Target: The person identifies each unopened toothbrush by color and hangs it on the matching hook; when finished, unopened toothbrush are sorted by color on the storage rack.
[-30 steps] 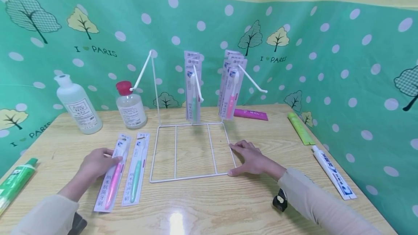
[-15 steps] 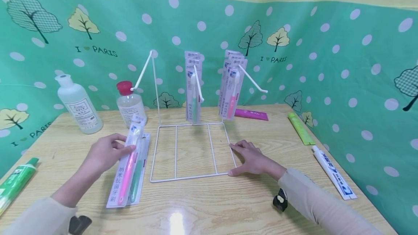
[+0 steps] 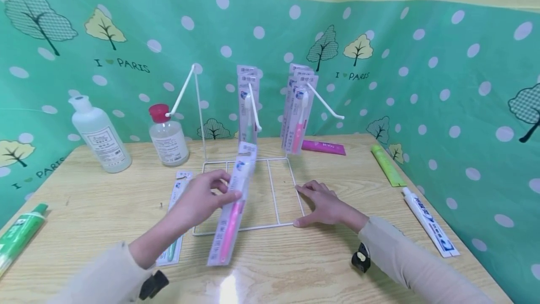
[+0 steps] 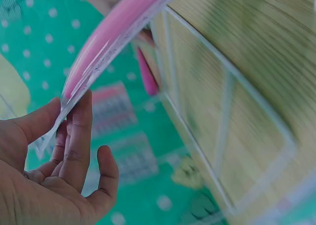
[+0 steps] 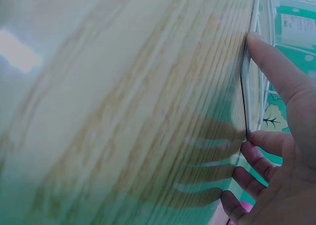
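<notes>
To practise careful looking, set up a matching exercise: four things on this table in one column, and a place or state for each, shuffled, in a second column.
Things:
1. pink toothbrush pack
2. green toothbrush pack
3. red-capped bottle
4. right hand

Places or states:
A. rests against the wire rack's base
B. lies flat on the table
C. held up by the left hand
D. stands upright near the back wall

Pairs: 1-C, 2-B, 3-D, 4-A

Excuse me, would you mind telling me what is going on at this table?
A person's left hand pinches a packaged pink toothbrush, lifted above the base of a white wire rack. The right hand rests against the base's right edge. More packaged toothbrushes hang from the rack's hooks.
</notes>
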Demonstrator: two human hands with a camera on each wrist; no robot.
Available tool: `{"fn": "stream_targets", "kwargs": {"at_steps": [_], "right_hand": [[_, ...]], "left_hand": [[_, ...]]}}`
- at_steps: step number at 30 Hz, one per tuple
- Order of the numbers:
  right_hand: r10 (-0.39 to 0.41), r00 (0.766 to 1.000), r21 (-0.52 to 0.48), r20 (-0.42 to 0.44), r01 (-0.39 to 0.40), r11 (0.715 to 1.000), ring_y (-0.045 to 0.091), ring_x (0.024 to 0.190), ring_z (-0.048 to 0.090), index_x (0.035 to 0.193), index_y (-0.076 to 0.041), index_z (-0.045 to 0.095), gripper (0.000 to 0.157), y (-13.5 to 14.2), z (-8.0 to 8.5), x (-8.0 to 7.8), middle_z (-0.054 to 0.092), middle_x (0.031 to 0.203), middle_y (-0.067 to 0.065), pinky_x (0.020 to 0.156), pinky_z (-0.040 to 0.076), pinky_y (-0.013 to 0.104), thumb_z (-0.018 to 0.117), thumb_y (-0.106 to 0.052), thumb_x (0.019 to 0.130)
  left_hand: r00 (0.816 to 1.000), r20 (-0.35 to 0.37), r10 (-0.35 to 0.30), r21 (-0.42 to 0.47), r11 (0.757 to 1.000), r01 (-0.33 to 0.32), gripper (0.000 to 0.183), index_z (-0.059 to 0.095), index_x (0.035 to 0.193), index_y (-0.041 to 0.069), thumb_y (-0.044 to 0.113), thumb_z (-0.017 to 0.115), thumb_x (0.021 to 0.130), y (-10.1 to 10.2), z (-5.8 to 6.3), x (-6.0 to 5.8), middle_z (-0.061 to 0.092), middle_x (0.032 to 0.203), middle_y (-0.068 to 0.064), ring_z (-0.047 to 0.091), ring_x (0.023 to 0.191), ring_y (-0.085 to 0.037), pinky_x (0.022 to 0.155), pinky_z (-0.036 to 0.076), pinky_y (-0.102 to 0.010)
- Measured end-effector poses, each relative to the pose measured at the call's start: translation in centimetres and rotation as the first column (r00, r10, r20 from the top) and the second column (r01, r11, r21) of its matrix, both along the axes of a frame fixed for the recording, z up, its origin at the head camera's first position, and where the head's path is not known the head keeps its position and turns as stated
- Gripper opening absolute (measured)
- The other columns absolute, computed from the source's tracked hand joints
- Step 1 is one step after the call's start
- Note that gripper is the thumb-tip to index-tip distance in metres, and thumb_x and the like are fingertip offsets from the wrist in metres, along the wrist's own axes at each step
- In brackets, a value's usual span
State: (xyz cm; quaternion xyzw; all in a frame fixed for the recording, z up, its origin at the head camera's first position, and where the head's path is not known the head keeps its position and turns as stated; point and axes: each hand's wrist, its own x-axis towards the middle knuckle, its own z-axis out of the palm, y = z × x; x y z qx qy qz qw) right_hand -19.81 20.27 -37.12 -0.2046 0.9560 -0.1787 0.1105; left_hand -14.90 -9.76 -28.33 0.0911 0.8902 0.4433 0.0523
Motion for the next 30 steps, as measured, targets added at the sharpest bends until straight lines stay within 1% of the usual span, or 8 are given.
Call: {"fn": "stream_targets", "kwargs": {"at_steps": [4, 8, 12, 16, 21, 23, 26, 30], "right_hand": [[0.004, 1.000, -0.002, 0.000, -0.004, 1.000, 0.029, 0.125, 0.029, 0.142, -0.014, 0.033, 0.098, 0.1, 0.0, 0.0, 0.035, 0.134, 0.006, 0.099, 0.027, 0.052, 0.071, -0.059, 0.064], [0.000, 1.000, -0.010, -0.004, 0.000, 1.000, 0.028, 0.124, 0.030, 0.141, -0.015, 0.033, 0.097, 0.1, -0.1, -0.1, 0.036, 0.133, 0.005, 0.099, 0.026, 0.052, 0.071, -0.060, 0.064], [-0.010, 1.000, -0.036, -0.004, 0.010, 0.999, 0.030, 0.126, 0.028, 0.141, -0.019, 0.035, 0.096, 0.2, -0.2, -0.1, 0.032, 0.140, 0.006, 0.101, 0.023, 0.056, 0.073, -0.060, 0.062], [0.008, 0.999, -0.104, -0.039, -0.012, 0.995, 0.029, 0.125, 0.029, 0.134, -0.026, 0.044, 0.088, 0.4, -0.5, -0.2, 0.031, 0.144, 0.005, 0.097, 0.025, 0.060, 0.076, -0.057, 0.059], [0.032, 0.996, -0.163, -0.087, -0.046, 0.986, 0.028, 0.122, 0.035, 0.125, -0.020, 0.052, 0.078, 0.5, -0.6, -0.3, 0.044, 0.134, 0.005, 0.090, 0.030, 0.061, 0.080, -0.051, 0.058], [0.035, 0.996, -0.145, -0.087, -0.047, 0.988, 0.026, 0.118, 0.041, 0.124, -0.016, 0.053, 0.078, 0.5, -0.5, -0.3, 0.050, 0.128, 0.005, 0.088, 0.032, 0.059, 0.078, -0.052, 0.059], [0.049, 0.995, -0.103, -0.084, -0.058, 0.993, 0.025, 0.113, 0.046, 0.129, -0.011, 0.048, 0.085, 0.4, -0.3, -0.2, 0.054, 0.123, 0.006, 0.085, 0.033, 0.056, 0.076, -0.054, 0.061], [0.084, 0.993, -0.059, -0.085, -0.089, 0.994, 0.027, 0.114, 0.045, 0.141, -0.009, 0.032, 0.098, 0.4, 0.0, 0.0, 0.051, 0.127, 0.011, 0.086, 0.032, 0.058, 0.074, -0.053, 0.065]], "left_hand": [[0.997, -0.039, -0.069, 0.072, 0.995, 0.072, 0.024, 0.062, 0.098, 0.012, 0.017, 0.072, 0.077, 3.0, 0.7, 0.4, 0.062, 0.081, -0.001, 0.059, 0.071, -0.014, 0.060, 0.051, -0.027], [0.984, -0.092, -0.151, 0.147, 0.976, 0.163, 0.019, 0.062, 0.093, 0.013, 0.016, 0.072, 0.077, 5.4, 1.5, 0.7, 0.062, 0.081, 0.000, 0.061, 0.066, -0.013, 0.062, 0.053, -0.027], [0.959, -0.184, -0.217, 0.194, 0.948, 0.252, 0.015, 0.061, 0.089, 0.014, 0.017, 0.071, 0.078, 7.4, 2.4, 0.8, 0.063, 0.083, 0.001, 0.061, 0.070, -0.013, 0.063, 0.053, -0.026], [0.933, -0.259, -0.250, 0.224, 0.924, 0.310, 0.017, 0.063, 0.094, 0.013, 0.017, 0.071, 0.079, 9.0, 3.3, 0.6, 0.063, 0.086, 0.003, 0.061, 0.075, -0.011, 0.065, 0.053, -0.024], [0.923, -0.294, -0.249, 0.240, 0.915, 0.323, 0.022, 0.063, 0.097, 0.014, 0.017, 0.072, 0.078, 10.4, 4.3, 0.1, 0.064, 0.086, 0.004, 0.060, 0.075, -0.008, 0.066, 0.052, -0.022], [0.923, -0.297, -0.242, 0.247, 0.915, 0.320, 0.021, 0.063, 0.096, 0.014, 0.018, 0.073, 0.077, 10.9, 4.7, -0.2, 0.064, 0.088, 0.004, 0.060, 0.076, -0.008, 0.066, 0.052, -0.022], [0.932, -0.274, -0.236, 0.258, 0.916, 0.308, 0.021, 0.062, 0.095, 0.014, 0.019, 0.072, 0.078, 11.5, 5.1, -0.4, 0.064, 0.088, 0.003, 0.061, 0.073, -0.009, 0.061, 0.053, -0.024], [0.941, -0.250, -0.227, 0.281, 0.913, 0.295, 0.023, 0.063, 0.100, 0.015, 0.020, 0.071, 0.079, 12.3, 5.2, -0.7, 0.063, 0.085, 0.001, 0.062, 0.070, -0.012, 0.057, 0.053, -0.025]]}}
